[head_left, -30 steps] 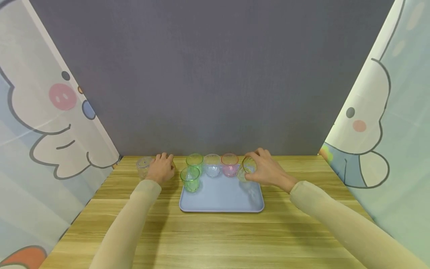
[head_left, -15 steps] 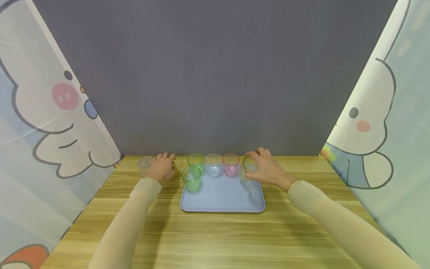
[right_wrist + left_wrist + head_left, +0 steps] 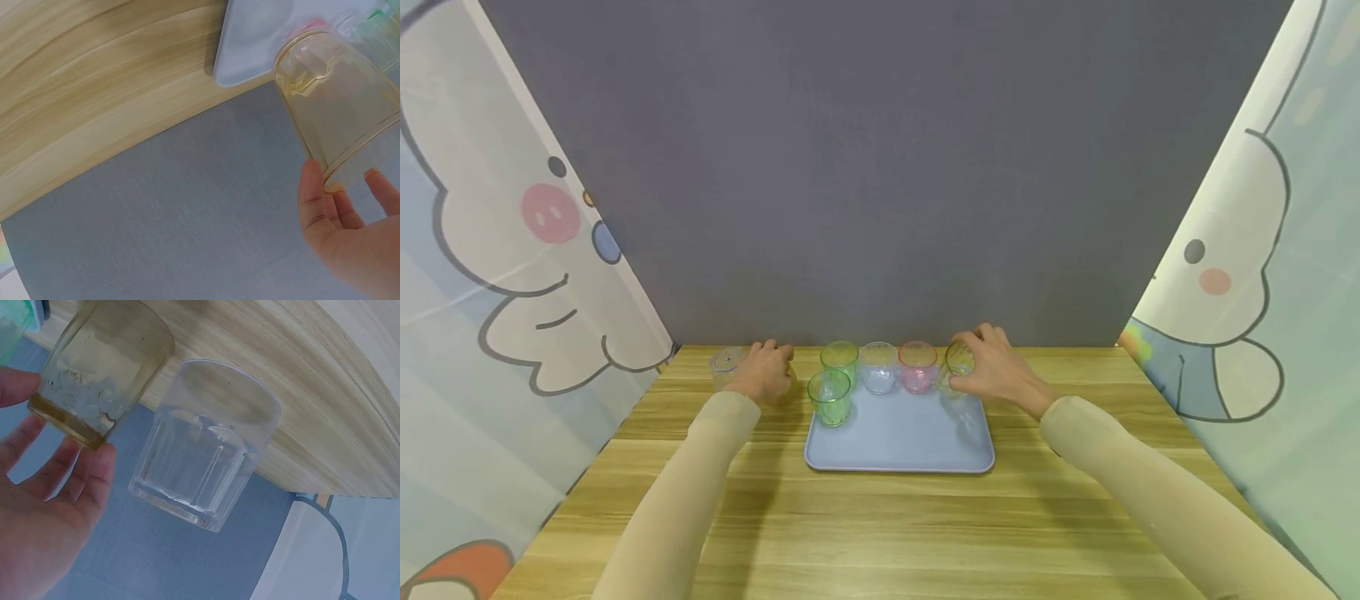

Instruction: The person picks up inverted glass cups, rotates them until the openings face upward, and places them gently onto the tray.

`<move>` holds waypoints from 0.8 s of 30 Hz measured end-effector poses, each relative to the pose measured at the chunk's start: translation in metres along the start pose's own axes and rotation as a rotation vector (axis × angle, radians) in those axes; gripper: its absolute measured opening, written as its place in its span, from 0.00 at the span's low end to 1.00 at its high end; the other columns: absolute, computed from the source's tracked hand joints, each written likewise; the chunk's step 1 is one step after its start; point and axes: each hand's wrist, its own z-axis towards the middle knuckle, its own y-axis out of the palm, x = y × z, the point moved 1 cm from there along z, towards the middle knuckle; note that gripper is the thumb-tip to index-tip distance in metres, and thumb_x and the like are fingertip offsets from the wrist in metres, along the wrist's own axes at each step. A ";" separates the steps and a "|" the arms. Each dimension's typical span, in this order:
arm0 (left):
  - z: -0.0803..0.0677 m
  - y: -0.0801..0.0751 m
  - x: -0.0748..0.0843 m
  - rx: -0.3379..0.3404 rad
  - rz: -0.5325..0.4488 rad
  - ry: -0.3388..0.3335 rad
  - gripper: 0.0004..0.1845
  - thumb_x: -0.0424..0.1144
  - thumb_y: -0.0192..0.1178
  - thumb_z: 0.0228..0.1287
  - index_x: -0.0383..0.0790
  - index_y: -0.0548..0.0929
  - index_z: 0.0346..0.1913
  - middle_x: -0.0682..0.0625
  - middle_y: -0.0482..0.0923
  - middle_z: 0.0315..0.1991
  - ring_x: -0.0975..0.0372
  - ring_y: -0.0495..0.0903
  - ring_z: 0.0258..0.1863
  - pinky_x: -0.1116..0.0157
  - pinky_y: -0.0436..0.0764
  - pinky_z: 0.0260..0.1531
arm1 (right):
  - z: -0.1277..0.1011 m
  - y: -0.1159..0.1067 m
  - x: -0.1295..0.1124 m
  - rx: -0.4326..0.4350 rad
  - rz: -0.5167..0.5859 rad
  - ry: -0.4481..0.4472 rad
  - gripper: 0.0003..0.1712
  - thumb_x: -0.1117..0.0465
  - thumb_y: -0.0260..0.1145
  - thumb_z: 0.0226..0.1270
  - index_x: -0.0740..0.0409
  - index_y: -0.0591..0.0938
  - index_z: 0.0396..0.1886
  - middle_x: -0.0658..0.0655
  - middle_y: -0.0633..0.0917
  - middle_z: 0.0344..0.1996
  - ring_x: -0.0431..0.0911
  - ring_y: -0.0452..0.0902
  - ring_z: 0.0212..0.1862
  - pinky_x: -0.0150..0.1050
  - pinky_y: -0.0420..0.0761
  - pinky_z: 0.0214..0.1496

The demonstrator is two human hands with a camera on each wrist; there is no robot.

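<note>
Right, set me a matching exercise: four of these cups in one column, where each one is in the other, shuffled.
Cups:
1. pink cup
2. clear cup beside the left hand
3. yellow cup next to the pink one
4. nearer green cup

Places:
a. gripped by the right hand
b. on the bare table, off the tray
c. on the tray, back row
d. on the tray, ahead of the row

Pairs: 1-c, 2-b, 3-a, 4-d

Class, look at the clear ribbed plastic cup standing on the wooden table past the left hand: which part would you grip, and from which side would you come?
Grip the clear ribbed plastic cup round its side wall, probably from the near side. It stands alone on the wooden table, left of the yellowish cup at the left hand, with its flank bare.
</note>
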 end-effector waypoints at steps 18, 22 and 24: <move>-0.002 0.000 0.000 -0.017 -0.074 -0.020 0.21 0.33 0.55 0.63 0.34 0.80 0.59 0.37 0.75 0.53 0.40 0.71 0.55 0.43 0.71 0.60 | 0.012 0.000 0.005 -0.007 -0.012 0.031 0.41 0.47 0.68 0.51 0.57 0.77 0.67 0.64 0.72 0.56 0.57 0.65 0.54 0.54 0.77 0.46; -0.003 0.000 0.001 -0.012 -0.082 -0.029 0.22 0.33 0.54 0.63 0.34 0.80 0.59 0.37 0.75 0.54 0.39 0.71 0.56 0.43 0.71 0.60 | 0.014 0.002 0.005 -0.010 -0.025 0.030 0.42 0.46 0.69 0.51 0.57 0.76 0.67 0.64 0.72 0.56 0.57 0.65 0.54 0.54 0.78 0.45; -0.003 0.001 0.001 -0.010 -0.082 -0.028 0.22 0.33 0.54 0.63 0.34 0.80 0.60 0.37 0.75 0.54 0.39 0.71 0.57 0.42 0.71 0.60 | 0.015 0.003 0.005 -0.020 -0.032 0.034 0.42 0.45 0.69 0.52 0.57 0.76 0.67 0.65 0.71 0.57 0.57 0.65 0.54 0.53 0.78 0.45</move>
